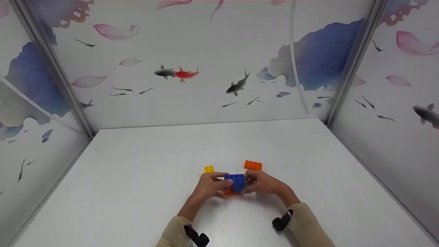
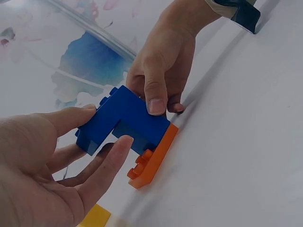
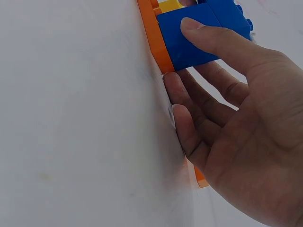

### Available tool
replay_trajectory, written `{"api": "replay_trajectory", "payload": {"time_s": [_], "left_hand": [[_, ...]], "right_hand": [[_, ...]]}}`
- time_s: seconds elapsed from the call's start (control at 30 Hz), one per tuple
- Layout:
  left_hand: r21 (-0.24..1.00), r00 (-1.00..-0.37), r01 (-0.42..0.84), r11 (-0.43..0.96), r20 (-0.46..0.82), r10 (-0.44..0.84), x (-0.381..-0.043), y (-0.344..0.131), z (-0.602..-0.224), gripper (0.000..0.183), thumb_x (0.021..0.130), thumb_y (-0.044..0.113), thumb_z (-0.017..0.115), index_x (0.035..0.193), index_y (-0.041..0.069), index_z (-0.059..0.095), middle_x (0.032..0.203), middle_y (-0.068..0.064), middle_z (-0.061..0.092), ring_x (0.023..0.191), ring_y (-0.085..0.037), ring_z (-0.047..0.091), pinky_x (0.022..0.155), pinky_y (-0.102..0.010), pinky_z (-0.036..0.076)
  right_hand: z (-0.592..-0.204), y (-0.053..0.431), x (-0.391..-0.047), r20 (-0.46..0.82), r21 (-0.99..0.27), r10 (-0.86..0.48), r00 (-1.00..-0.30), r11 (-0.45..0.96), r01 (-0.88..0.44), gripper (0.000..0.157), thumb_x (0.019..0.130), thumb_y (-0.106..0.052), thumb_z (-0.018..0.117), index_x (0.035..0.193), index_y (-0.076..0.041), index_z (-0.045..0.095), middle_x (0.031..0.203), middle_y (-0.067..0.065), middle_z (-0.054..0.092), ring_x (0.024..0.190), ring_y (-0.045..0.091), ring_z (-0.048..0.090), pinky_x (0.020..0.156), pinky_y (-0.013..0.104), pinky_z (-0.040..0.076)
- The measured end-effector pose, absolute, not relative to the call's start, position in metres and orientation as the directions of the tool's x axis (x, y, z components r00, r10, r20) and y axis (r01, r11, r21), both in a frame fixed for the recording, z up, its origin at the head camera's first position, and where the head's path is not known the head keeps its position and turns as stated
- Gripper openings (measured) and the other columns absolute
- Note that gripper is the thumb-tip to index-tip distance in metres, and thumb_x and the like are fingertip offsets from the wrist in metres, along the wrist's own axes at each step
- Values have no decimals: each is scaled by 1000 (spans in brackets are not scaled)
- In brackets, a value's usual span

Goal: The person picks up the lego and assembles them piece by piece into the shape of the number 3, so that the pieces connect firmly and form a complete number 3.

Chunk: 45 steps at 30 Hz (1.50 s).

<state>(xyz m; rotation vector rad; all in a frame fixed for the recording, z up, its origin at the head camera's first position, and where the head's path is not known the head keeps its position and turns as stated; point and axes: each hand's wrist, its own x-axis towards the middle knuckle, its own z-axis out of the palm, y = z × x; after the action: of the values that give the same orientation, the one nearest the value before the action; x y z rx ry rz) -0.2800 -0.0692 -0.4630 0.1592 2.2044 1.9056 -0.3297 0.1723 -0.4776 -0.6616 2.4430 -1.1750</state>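
Blue toy building bricks (image 2: 137,111) are stacked on one end of a flat orange brick (image 2: 158,158), which lies on the white table. The upper blue part juts out sideways over the orange brick's bare studs, with a gap beneath. From the left, my left hand (image 1: 208,185) pinches this jutting part between thumb and fingers. My right hand (image 1: 263,182) grips the stack's right side; its thumb presses the blue face in the right wrist view, where the right hand (image 3: 255,118) has its lower fingers beside the table surface.
Behind my left hand lies a small yellow brick (image 1: 209,169). A second orange brick (image 1: 253,165) is just behind my right hand. White panels (image 1: 205,103) printed with fish and petals wall the table at the back and both sides.
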Motion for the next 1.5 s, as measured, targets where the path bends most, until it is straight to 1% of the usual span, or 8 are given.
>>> {"api": "replay_trajectory", "payload": {"time_s": [0.2,0.43,0.57,0.8,1.0,1.2,1.3,1.5], "left_hand": [[986,-965,-32,161,-72,252,-283,-75,-460,56,90,25,76,137,-1,59,122,-22,69,102,-31,73,75,-37,63],[975,-970,-2,224,-56,235,-289,-86,-457,54,90,28,76,133,-1,62,121,-20,70,105,-33,72,76,-37,63],[966,-986,35,255,-9,169,-295,-97,-456,47,90,26,75,127,-1,65,119,-17,70,104,-32,71,75,-34,63],[965,-998,27,262,39,-39,-306,-108,-462,34,93,22,73,121,3,69,119,-16,68,97,-19,69,81,-29,62],[977,-994,26,213,47,-97,-311,-113,-472,44,92,20,74,132,6,62,133,-23,59,109,-28,67,84,-33,62],[955,-997,-49,291,-30,-70,-315,-118,-485,59,90,19,74,145,14,52,153,-14,48,137,-37,49,108,-47,50],[956,-999,-44,291,-38,-25,-316,-120,-488,64,91,19,74,149,16,47,155,-14,45,140,-39,45,113,-52,44],[944,-998,-5,329,-26,60,-314,-117,-494,72,92,16,72,155,14,38,156,-15,45,145,-37,41,120,-51,34]], "right_hand": [[-479,173,-330,-117,-784,-529,-840,569,-249,32,87,-26,79,110,-12,62,113,5,66,103,21,60,99,45,54],[-482,173,-329,-126,-783,-518,-846,576,-236,33,85,-27,80,108,-12,62,111,5,66,102,21,60,98,45,54],[-481,173,-329,-130,-788,-514,-848,573,-226,31,85,-27,79,107,-13,62,108,4,66,100,20,59,94,40,54],[-480,174,-327,-136,-788,-492,-860,580,-207,31,84,-27,80,105,-14,61,106,3,65,100,20,58,91,37,52],[-478,172,-328,-148,-779,-481,-864,595,-198,31,85,-27,80,106,-15,61,106,3,64,100,20,58,92,39,53],[-478,170,-328,-149,-773,-485,-862,601,-205,32,85,-27,80,108,-15,61,108,3,64,100,21,58,94,41,53],[-477,170,-328,-151,-772,-483,-862,602,-202,32,85,-27,80,108,-15,62,108,3,64,101,21,58,96,42,53],[-478,170,-328,-153,-766,-478,-865,610,-202,33,85,-28,80,108,-15,61,108,3,64,101,20,57,94,41,53]]}}
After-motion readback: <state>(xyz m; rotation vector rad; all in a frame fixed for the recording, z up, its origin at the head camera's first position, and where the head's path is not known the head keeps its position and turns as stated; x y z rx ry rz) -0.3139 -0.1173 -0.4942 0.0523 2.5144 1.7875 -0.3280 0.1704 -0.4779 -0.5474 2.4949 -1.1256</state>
